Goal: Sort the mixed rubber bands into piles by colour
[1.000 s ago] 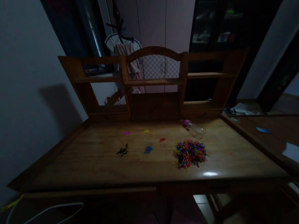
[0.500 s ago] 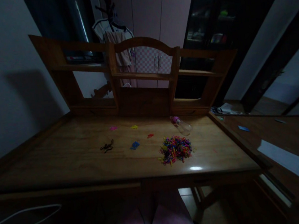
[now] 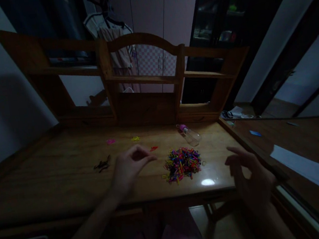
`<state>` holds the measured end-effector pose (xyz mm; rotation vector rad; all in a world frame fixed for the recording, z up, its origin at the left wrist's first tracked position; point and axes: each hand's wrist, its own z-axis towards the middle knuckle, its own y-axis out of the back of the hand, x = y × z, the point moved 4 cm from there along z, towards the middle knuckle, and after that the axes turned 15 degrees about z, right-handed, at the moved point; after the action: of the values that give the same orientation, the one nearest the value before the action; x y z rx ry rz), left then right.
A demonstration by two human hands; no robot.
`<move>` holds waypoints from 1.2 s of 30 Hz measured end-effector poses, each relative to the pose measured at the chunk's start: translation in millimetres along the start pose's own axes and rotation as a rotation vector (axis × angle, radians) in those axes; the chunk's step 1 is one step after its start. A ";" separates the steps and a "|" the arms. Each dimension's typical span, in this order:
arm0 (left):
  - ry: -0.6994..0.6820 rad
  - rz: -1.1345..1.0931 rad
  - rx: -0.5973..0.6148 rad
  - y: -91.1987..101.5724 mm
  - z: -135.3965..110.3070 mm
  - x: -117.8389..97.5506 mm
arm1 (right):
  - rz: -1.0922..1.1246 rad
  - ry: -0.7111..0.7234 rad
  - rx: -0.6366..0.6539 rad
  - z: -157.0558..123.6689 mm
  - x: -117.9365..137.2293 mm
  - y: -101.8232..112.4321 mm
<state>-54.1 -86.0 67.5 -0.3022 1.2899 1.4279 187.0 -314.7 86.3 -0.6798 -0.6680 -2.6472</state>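
Note:
A heap of small many-coloured elastic bands (image 3: 182,164) lies on the wooden desk (image 3: 68,181), right of centre. My left hand (image 3: 130,168) hovers just left of the heap, fingers loosely curled with the thumb near the forefinger, nothing visible in it. My right hand (image 3: 252,178) is raised over the desk's front right corner, fingers spread and holding nothing. Small sorted bits sit behind: pink (image 3: 110,141), yellow (image 3: 135,139), red (image 3: 153,148), black (image 3: 102,165). My left hand covers the spot where a blue bit lay.
A small clear bottle with a pink cap (image 3: 189,134) lies on its side behind the heap. A wooden shelf unit (image 3: 143,80) stands along the desk's back edge. To the right is a second dark table (image 3: 296,145) with papers. The room is dim.
Both hands have come into view from below and reached over the desk. The view has moved closer and slightly left; the things on the desk have not moved.

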 end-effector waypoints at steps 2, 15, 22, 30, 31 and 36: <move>-0.136 0.136 0.166 -28.0 31.4 6.3 | -0.009 -0.094 0.100 11.9 -20.6 -21.9; -0.721 0.678 0.300 -94.7 75.8 57.9 | -0.053 -0.323 0.633 49.2 -103.6 -122.5; -0.943 0.930 0.284 -103.7 62.9 76.2 | -0.361 -0.428 0.980 74.0 -113.4 -152.8; -0.627 0.554 0.346 -92.3 64.0 42.6 | -0.116 -0.516 1.010 81.9 -127.4 -163.0; -0.603 0.512 0.344 -90.7 64.2 39.0 | -0.026 -0.555 0.978 83.4 -129.8 -160.9; -0.623 0.405 0.368 -91.4 63.7 37.2 | 0.186 -0.624 0.885 93.7 -135.1 -145.9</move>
<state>37.9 -35.6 14.7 0.6398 1.0852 1.4151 273.3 -118.6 36.8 -1.1706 -1.6793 -1.6534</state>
